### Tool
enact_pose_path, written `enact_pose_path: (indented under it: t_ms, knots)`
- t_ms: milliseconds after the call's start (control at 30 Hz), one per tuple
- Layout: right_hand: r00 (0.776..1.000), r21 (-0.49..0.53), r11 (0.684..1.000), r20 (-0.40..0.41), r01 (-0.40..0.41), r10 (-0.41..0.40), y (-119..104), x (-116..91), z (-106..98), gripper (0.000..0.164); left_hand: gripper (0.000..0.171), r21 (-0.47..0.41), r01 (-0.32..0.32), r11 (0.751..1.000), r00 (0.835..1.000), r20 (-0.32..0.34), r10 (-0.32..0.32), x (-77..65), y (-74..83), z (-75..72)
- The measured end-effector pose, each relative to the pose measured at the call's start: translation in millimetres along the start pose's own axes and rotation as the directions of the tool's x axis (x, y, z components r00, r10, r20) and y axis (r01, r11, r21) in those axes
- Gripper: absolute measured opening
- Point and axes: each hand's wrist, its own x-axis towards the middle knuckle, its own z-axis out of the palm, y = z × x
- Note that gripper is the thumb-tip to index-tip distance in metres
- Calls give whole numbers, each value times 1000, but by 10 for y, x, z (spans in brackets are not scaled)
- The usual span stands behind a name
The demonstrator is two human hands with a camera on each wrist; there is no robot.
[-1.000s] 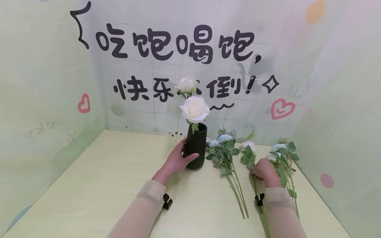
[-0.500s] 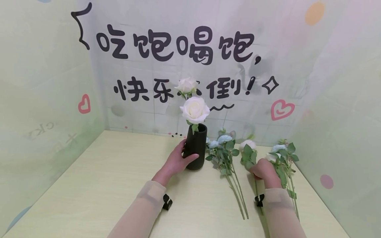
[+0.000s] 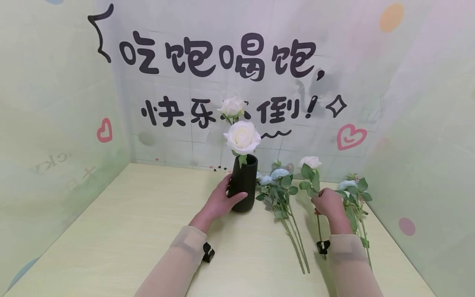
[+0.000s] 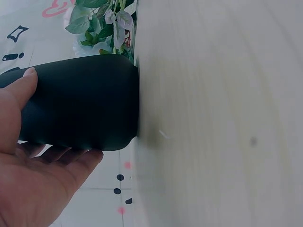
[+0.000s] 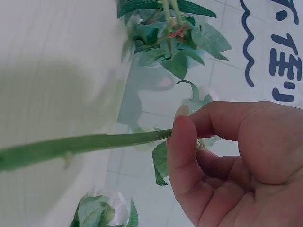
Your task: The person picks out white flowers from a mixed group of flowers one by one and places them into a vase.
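Observation:
My left hand (image 3: 220, 200) grips a black vase (image 3: 243, 185) that stands upright on the table, thumb on one side and fingers round the other. Two white roses rise from the vase, the nearer rose (image 3: 243, 137) in front of the farther rose (image 3: 232, 106). In my right hand (image 3: 330, 206) a white rose (image 3: 310, 162) is pinched by its green stem between thumb and fingers, its bloom up and leaves just above the hand. In the right wrist view the stem (image 5: 94, 143) slants away from the fingertips.
Blue flowers (image 3: 279, 173) with long stems lie on the table (image 3: 111, 239) between the vase and my right hand. Another bunch with a blue flower (image 3: 348, 184) lies at the far right. A printed backdrop (image 3: 167, 24) encloses the table at the back and sides.
My right hand has lifted the white rose, whose bloom is now higher and more upright. The left hand and the vase have stayed in place.

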Motion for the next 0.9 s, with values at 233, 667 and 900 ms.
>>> enact_pose_path:
  t_ms: [233, 667, 900]
  knots:
    - [999, 57, 998, -50, 20, -17, -83, -30, -56, 24, 88, -4, -15, 1000, 1000, 0, 15, 6, 1, 0]
    - [974, 129, 987, -216, 101, -71, -232, -112, -103, 49, 88, -8, -17, 1000, 1000, 3, 17, 6, 12, -7]
    - [948, 146, 980, -308, 134, -84, -301, -140, -107, 39, 88, -18, -13, 1000, 1000, 2, 13, -3, 20, -5]
